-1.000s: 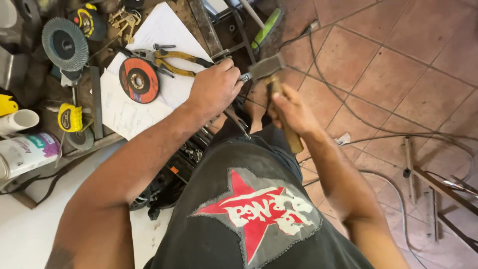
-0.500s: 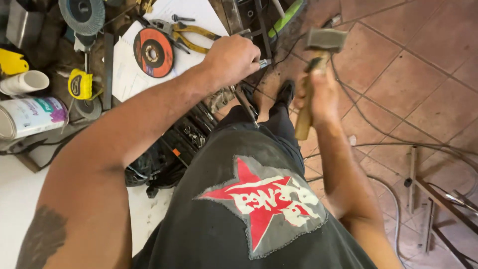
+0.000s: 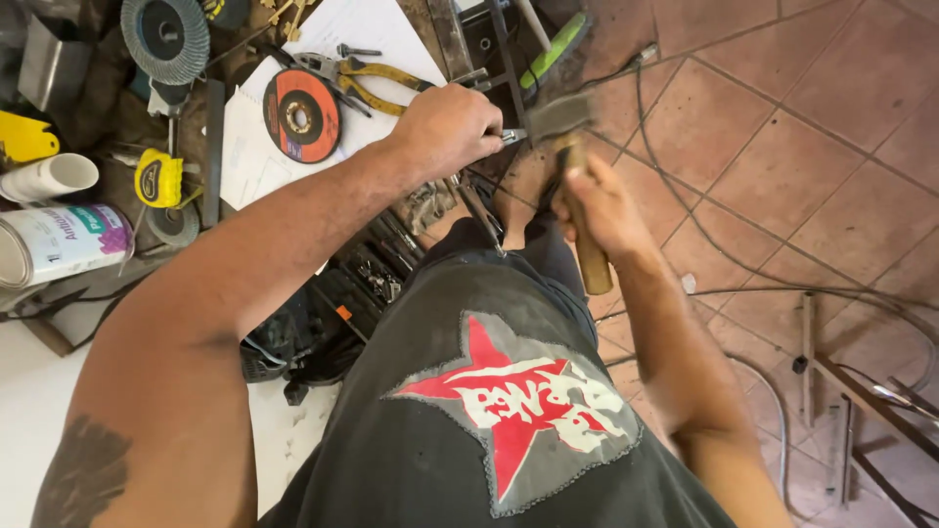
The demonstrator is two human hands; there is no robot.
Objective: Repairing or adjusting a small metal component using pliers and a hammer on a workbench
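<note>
Wooden-handled, the hammer point(image 3: 572, 166) sits in the right hand point(image 3: 599, 210), fingers wrapped tight round the shaft, its blurred steel head just beside the left hand point(image 3: 445, 127). That left hand is closed in a fist on a small metal piece point(image 3: 514, 137), possibly a punch or chisel, whose tip pokes out toward the hammer head. Beyond the left knuckles lie yellow-handled pliers point(image 3: 367, 73) and an orange cutting disc point(image 3: 301, 114) on white paper point(image 3: 391, 34).

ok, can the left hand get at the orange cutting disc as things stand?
Probably not right away: the left hand is gripping a small metal piece. The orange cutting disc lies close beside it, uncovered.
</note>
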